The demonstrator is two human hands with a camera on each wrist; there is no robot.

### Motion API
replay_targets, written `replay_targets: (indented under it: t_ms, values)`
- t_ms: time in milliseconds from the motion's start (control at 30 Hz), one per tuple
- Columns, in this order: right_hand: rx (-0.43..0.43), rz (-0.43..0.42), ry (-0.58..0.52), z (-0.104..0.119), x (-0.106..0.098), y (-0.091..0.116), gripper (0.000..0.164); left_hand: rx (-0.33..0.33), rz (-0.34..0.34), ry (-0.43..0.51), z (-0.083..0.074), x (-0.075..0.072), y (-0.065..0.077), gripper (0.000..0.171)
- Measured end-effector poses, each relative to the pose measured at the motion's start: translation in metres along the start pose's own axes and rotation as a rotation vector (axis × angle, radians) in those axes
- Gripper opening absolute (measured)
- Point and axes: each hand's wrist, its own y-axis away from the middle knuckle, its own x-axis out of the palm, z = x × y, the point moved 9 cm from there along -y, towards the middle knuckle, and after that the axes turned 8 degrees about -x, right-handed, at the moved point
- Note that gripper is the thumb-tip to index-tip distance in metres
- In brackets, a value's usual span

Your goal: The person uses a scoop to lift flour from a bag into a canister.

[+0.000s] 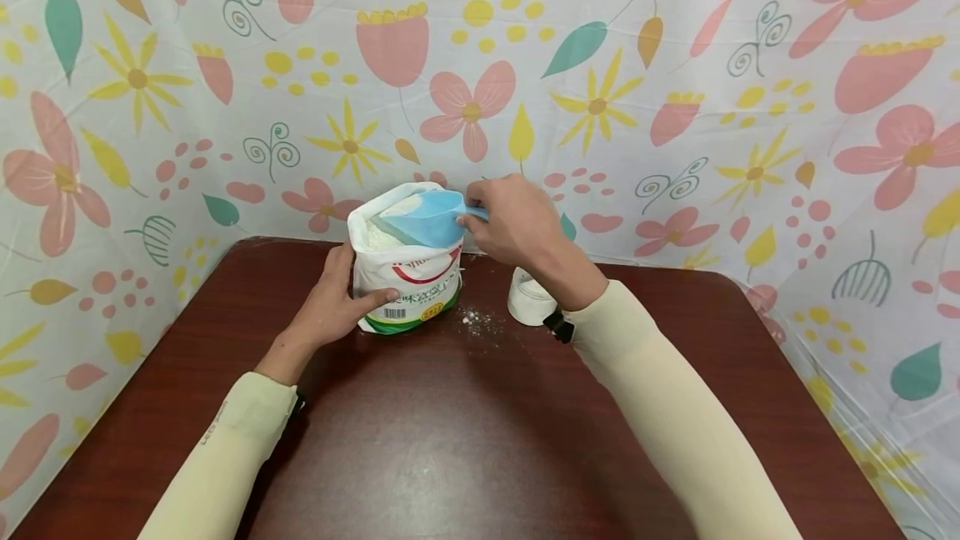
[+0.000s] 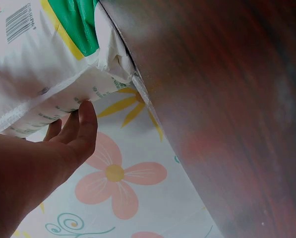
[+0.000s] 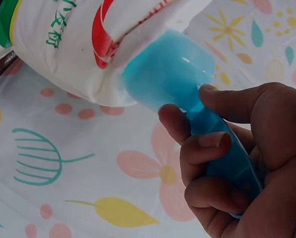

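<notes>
A white flour bag (image 1: 405, 277) with red and green print stands open-topped at the table's far edge, white flour (image 1: 381, 237) inside its mouth. My left hand (image 1: 333, 302) grips the bag's left side, thumb across the front; in the left wrist view its bent fingers (image 2: 88, 124) touch the bag's side. My right hand (image 1: 517, 219) holds a blue scoop (image 1: 431, 219) by the handle, fingers curled round it in the right wrist view. The scoop's bowl lies tilted in the bag's mouth, partly over the rim. Some flour shows beside it.
A small white round container (image 1: 529, 304) stands right of the bag, partly behind my right wrist. Spilled flour (image 1: 477, 323) dots the dark wooden table (image 1: 420, 440) between them. A flower-printed curtain (image 1: 480, 48) hangs close behind the table.
</notes>
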Motion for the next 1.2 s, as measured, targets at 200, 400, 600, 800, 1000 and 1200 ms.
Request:
replay_targets:
  t_ms: [200,400,600,800,1000,1200]
  values:
    - [0.015,-0.015,-0.008,-0.006,-0.007,0.006,0.017,-0.001,-0.003,-0.003,0.0,0.0,0.001,0.103]
    - [-0.007,-0.063,-0.039,-0.009,-0.014,0.011,0.016,-0.01,0.004,-0.009,0.001,0.001,0.0,0.104]
    - [-0.027,-0.104,-0.05,-0.01,-0.022,0.015,0.015,-0.053,0.004,-0.02,0.003,0.0,-0.001,0.106]
    - [-0.037,-0.127,-0.078,-0.012,-0.029,0.018,0.015,-0.077,0.01,-0.016,0.005,0.001,-0.001,0.107]
    - [-0.012,-0.137,-0.095,-0.019,-0.037,0.022,0.018,-0.057,0.005,-0.009,0.001,0.0,-0.001,0.107]
    - [-0.019,-0.148,-0.104,-0.024,-0.045,0.03,0.02,-0.053,0.008,-0.013,0.002,0.0,0.0,0.106]
